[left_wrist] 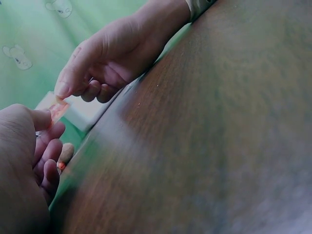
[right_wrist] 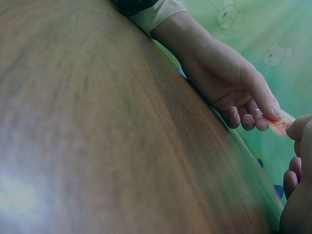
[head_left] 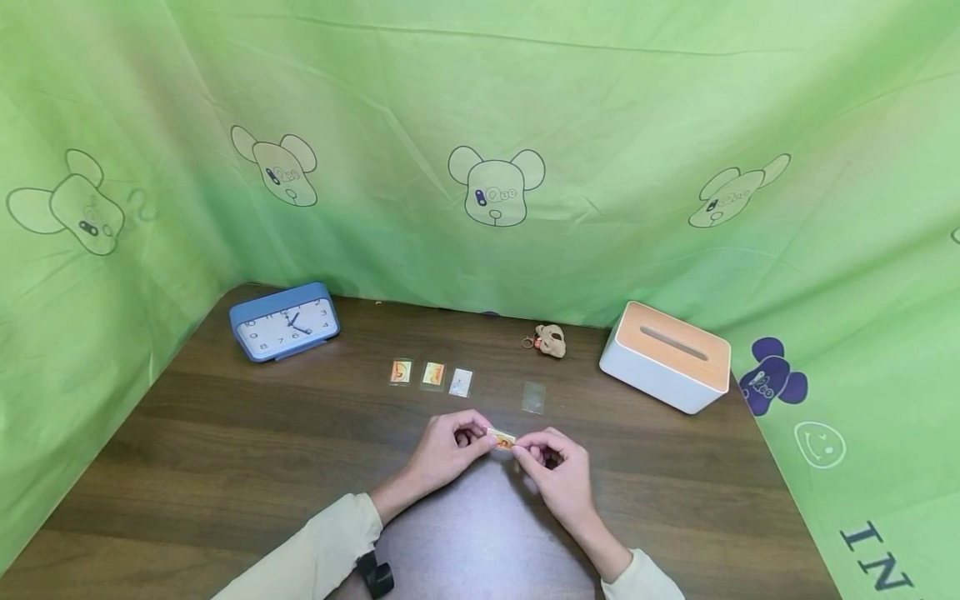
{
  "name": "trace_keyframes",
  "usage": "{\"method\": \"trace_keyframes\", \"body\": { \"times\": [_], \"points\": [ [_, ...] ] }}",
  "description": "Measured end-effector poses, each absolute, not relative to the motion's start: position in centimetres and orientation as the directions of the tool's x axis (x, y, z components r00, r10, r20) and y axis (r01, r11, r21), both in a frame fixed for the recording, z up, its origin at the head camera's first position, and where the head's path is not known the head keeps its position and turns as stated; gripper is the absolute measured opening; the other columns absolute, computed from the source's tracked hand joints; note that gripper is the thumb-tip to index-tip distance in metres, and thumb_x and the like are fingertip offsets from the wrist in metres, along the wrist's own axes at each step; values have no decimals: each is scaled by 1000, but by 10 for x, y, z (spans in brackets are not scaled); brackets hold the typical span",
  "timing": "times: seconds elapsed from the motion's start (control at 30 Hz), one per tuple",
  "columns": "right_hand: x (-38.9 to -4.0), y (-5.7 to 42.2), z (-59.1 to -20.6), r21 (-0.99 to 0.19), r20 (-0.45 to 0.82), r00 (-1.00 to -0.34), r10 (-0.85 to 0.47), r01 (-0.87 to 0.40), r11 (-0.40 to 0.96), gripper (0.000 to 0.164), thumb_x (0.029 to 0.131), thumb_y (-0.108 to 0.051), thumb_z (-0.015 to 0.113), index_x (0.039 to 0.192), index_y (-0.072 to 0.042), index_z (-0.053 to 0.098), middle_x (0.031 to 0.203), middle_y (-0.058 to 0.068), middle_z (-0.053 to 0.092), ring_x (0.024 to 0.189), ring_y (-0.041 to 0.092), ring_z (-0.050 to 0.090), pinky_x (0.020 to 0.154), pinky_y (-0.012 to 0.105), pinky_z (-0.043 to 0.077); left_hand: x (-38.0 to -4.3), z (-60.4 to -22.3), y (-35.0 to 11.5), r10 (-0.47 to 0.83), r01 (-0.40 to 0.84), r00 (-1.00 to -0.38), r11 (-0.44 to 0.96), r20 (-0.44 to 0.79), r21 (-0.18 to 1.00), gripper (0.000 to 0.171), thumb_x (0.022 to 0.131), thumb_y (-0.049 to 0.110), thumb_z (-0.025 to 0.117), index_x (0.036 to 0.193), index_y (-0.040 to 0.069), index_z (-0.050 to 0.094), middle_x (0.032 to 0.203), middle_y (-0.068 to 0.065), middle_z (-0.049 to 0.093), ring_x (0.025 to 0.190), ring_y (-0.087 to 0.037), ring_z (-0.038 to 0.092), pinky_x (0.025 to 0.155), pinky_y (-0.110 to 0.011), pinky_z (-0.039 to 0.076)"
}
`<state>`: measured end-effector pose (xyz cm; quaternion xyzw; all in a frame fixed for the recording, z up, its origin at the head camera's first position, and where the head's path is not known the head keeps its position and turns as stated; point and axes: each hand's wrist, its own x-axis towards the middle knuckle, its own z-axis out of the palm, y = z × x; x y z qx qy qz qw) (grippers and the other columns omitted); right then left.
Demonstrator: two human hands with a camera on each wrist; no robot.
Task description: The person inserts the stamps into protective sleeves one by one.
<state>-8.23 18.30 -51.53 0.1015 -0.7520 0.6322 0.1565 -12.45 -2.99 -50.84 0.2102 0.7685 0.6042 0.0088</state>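
Observation:
Both hands meet above the table around a small orange-and-yellow picture card (head_left: 502, 439). My left hand (head_left: 447, 450) pinches its left end between thumb and forefinger, and my right hand (head_left: 557, 475) pinches its right end the same way. In the left wrist view the card (left_wrist: 58, 111) is stretched between the two thumbs, held up off the wood. Beyond the hands lie two orange picture cards (head_left: 401, 372) (head_left: 433, 373) and a pale one (head_left: 461, 383), each in a clear sleeve. A clear sleeve (head_left: 533, 397) with no picture showing lies to their right.
A blue clock (head_left: 285, 322) stands at the back left of the brown table (head_left: 262, 450). At the back right sits a white tissue box (head_left: 663, 358) with a wooden lid. A small plush keychain (head_left: 551, 341) lies near the green curtain (head_left: 382, 208).

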Motion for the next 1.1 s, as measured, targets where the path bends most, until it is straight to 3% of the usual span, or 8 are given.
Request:
{"method": "trace_keyframes", "body": {
  "times": [0.33, 0.57, 0.73, 0.9, 1.1],
  "points": [
    [-84, 182, -516, -900, 410, -912, 28, -400, 172, 20, 86, 12, 87, 92, -7, 85, 75, 2, 62, 72, 1, 55, 61, 12, 45, -123, -506, -30, 348, 305, -909, 178, 230, 936, 6, 97, 10, 86, 97, 8, 81, 77, 2, 72, 60, 0, 50, 56, -16, 39],
    [-85, 182, -514, -894, 423, -903, 82, -401, 200, 18, 87, 14, 85, 92, -3, 81, 88, 11, 73, 69, 5, 57, 58, 15, 45, -123, -509, -29, 394, 378, -874, 185, 284, 907, 7, 96, 10, 86, 100, 5, 81, 82, 3, 69, 67, -1, 55, 58, -18, 45],
    [-86, 182, -514, -864, 452, -886, 103, -406, 298, 20, 87, 12, 86, 92, -7, 81, 80, 5, 76, 62, 6, 57, 56, 17, 47, -125, -510, -28, 379, 447, -857, 213, 349, 869, 9, 96, 11, 86, 102, 10, 80, 86, 4, 69, 73, -2, 59, 61, -20, 50],
    [-87, 183, -518, -779, 551, -830, 83, -476, 409, 30, 82, 13, 90, 93, -13, 82, 79, 0, 75, 65, 9, 63, 58, 20, 51, -126, -509, -29, 359, 494, -847, 262, 392, 829, 6, 97, 7, 84, 97, 11, 80, 84, 4, 70, 73, -2, 59, 63, -21, 52],
    [-89, 183, -522, -743, 589, -805, 68, -506, 438, 35, 77, 16, 92, 96, -11, 80, 80, 0, 77, 69, 11, 66, 59, 28, 54, -128, -509, -31, 414, 564, -808, 336, 419, 754, 8, 97, 6, 84, 100, 10, 78, 85, 5, 72, 75, 1, 62, 68, -22, 57]
  ]
}}
